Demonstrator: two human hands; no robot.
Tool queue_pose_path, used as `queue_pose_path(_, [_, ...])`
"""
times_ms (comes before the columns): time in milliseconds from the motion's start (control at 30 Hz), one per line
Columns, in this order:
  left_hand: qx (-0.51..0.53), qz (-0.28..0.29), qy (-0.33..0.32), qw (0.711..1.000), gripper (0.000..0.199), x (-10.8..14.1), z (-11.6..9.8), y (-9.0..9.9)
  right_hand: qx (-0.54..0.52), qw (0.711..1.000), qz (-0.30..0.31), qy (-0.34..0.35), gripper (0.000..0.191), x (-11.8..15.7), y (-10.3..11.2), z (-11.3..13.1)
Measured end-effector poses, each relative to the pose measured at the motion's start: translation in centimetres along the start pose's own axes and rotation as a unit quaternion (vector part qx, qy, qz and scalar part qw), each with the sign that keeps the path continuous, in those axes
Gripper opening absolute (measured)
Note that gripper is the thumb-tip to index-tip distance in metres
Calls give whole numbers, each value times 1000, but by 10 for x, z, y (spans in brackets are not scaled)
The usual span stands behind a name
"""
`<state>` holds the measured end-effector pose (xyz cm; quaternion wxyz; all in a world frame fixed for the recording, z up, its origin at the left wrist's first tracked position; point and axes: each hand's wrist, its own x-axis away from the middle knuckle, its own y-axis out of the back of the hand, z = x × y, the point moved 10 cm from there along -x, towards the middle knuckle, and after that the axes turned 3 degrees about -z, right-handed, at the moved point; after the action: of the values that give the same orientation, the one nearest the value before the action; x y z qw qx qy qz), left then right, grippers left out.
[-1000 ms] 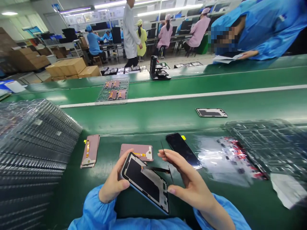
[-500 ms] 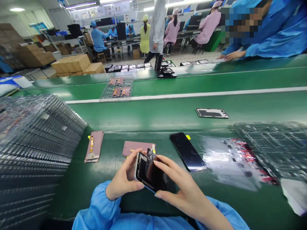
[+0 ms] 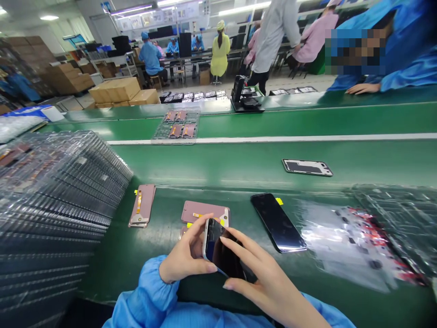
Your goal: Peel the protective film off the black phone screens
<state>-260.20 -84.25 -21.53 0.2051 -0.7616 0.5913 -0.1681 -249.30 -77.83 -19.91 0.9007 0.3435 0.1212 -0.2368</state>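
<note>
A dark-faced phone (image 3: 223,253) with a pale edge is tilted between my hands, low in the middle. My left hand (image 3: 187,257) grips its left end, thumb along the near edge and fingers behind the far one. From the right, my right hand (image 3: 259,269) clasps it, with fingertips on the dark face and the thumb at the near edge. Just beyond lies a pinkish screen panel (image 3: 205,212) with an orange flex cable, partly hidden by my fingers. Another dark screen (image 3: 278,223) with a yellow tab lies to the right.
Stacked clear trays (image 3: 78,182) rise at left beside more pinkish panels (image 3: 143,205). Plastic films (image 3: 327,237) and an clear tray (image 3: 406,214) lie right. A phone frame (image 3: 307,167) and a tray of panels (image 3: 175,132) lie farther back. A co-worker's hand (image 3: 363,88) rests opposite.
The dark piece under my right fingers, raised at an angle before, now lies flatter over the phone frame. The view has shifted slightly left. A person in grey behind the bench has walked right.
</note>
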Motion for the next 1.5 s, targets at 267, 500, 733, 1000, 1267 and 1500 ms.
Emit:
queue_pose_path(267, [-28, -8, 12, 999, 85, 2, 8, 6, 48, 998, -7, 28, 70, 1, 0, 6])
queue_pose_path(500, [-48, -6, 11, 999, 91, 4, 13, 8, 84, 995, -10, 54, 60, -2, 3, 15])
queue_pose_path(733, [-64, -5, 9, 998, 94, 3, 13, 8, 102, 992, -18, 69, 57, -1, 4, 19])
queue_pose_path(1000, [-53, 8, -11, 999, 83, 3, 6, 1, 102, 992, -7, 73, 60, 1, 0, 16])
queue_pose_path(1267, [-72, 8, -14, 997, 88, 3, 5, 1, 128, 987, -3, 94, 61, 4, -2, 19])
queue_pose_path(1500, [-69, 41, -18, 997, 84, 6, -1, -6, 138, 983, -9, 118, 57, 2, 1, 30])
